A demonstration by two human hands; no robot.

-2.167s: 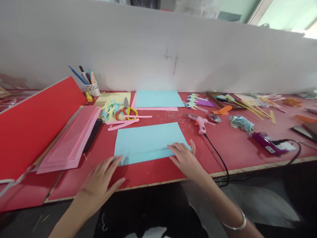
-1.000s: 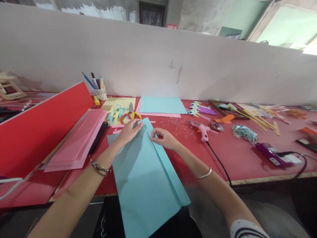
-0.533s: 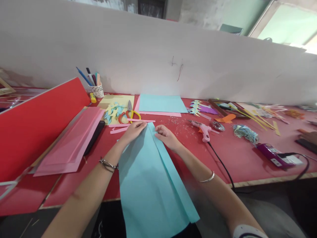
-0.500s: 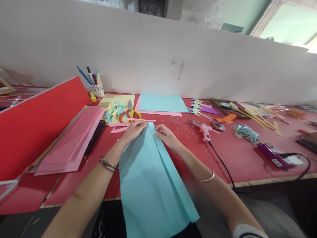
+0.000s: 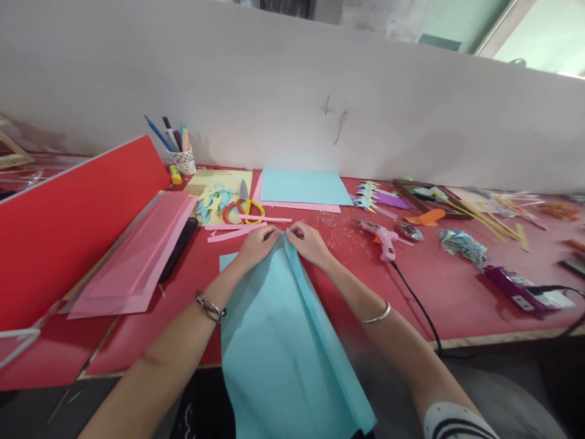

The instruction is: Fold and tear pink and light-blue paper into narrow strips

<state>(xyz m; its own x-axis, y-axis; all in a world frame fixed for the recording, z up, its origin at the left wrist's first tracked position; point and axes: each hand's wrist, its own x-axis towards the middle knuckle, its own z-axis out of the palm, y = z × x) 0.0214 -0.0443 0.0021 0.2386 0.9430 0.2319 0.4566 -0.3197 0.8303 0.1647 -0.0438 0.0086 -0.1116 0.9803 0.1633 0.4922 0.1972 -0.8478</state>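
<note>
A large sheet of light blue paper [image 5: 274, 323] stretches from the red table down over my lap, with a narrow fold running along its right side. At its far end my left hand [image 5: 259, 245] pinches the edge near the top of the fold. Close beside it, my right hand [image 5: 309, 244] grips the folded strip between thumb and fingers. Just beyond my hands lie thin pink paper strips [image 5: 235, 231] and scissors [image 5: 247, 204] with red and yellow handles.
To the left are pink sheets [image 5: 132, 256], a red board [image 5: 77, 225] and a pen cup [image 5: 184, 161]. At the back lies another blue sheet [image 5: 304, 186]. A pink glue gun [image 5: 381, 236], a twine bundle [image 5: 462, 245] and a purple power strip [image 5: 514, 289] are on the right.
My right hand has closed on the folded edge and come nearer to my left hand. The fold has lifted and curled slightly. The view has shifted a little.
</note>
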